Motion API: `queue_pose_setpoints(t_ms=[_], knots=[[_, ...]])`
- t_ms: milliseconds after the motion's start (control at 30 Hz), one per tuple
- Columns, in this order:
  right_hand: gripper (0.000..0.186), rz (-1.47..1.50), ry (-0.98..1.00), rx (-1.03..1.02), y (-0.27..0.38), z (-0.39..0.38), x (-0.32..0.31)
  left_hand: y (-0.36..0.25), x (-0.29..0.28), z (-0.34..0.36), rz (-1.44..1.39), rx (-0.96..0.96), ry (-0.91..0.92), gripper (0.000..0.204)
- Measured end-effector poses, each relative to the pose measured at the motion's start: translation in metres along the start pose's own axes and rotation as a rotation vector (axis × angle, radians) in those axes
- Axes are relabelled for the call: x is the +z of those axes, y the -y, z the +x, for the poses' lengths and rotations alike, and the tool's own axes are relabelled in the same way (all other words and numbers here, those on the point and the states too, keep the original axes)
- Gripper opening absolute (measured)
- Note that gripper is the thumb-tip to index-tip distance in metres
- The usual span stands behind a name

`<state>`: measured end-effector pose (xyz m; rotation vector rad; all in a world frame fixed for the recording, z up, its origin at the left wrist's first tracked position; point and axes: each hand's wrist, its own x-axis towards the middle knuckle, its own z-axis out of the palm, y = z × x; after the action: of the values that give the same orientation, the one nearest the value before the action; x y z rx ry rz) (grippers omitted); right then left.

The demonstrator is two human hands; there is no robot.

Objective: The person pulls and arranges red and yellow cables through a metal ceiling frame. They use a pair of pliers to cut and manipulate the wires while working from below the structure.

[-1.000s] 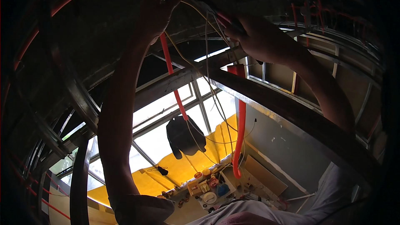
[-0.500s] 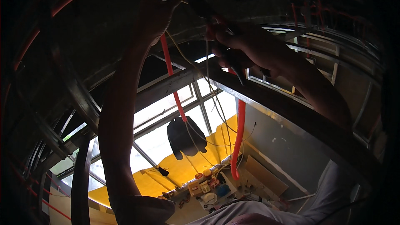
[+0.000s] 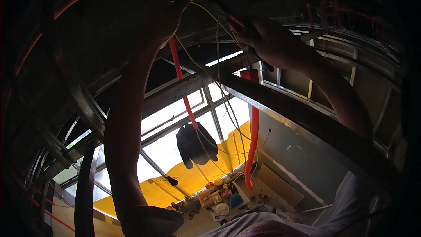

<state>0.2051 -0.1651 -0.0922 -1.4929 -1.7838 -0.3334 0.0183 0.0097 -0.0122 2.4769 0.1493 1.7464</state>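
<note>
red conduit (image 3: 179,68) beside raised left hand (image 3: 169,15), right hand (image 3: 267,41) on wires (image 3: 218,30)

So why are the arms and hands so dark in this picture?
In the head view, the bright window behind backlights everything, so the left hand and right hand are near-silhouettes; corners fade to black, and the fisheye lens bends the metal beam.

Smooth orange plastic conduit (image 3: 180,88), thin plastic-coated wires (image 3: 221,92), dull metal ceiling beam (image 3: 298,116), yellow cloth sheet (image 3: 193,180)
</note>
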Motion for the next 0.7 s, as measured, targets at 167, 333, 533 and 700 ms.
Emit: queue_pose_setpoints(t_ms=[167, 333, 533, 700], knots=[[0.034, -0.029, -0.043, -0.021, -0.005, 0.002, 0.009, -0.002, 0.002, -0.001, 0.039, 0.023, -0.027, 0.031], [0.034, 0.04, -0.103, 0.017, 0.013, -0.005, 0.02, -0.004, 0.001, -0.001, -0.008, -0.007, -0.022, 0.034], [0.04, 0.612, 0.142, 0.04, 0.015, 0.0, 0.029, 0.001, -0.003, -0.002, -0.024, -0.04, -0.005, 0.035], [0.042, 0.255, 0.035, 0.035, 0.01, -0.001, 0.018, 0.006, -0.004, -0.002, 0.011, -0.041, -0.024, 0.036]])
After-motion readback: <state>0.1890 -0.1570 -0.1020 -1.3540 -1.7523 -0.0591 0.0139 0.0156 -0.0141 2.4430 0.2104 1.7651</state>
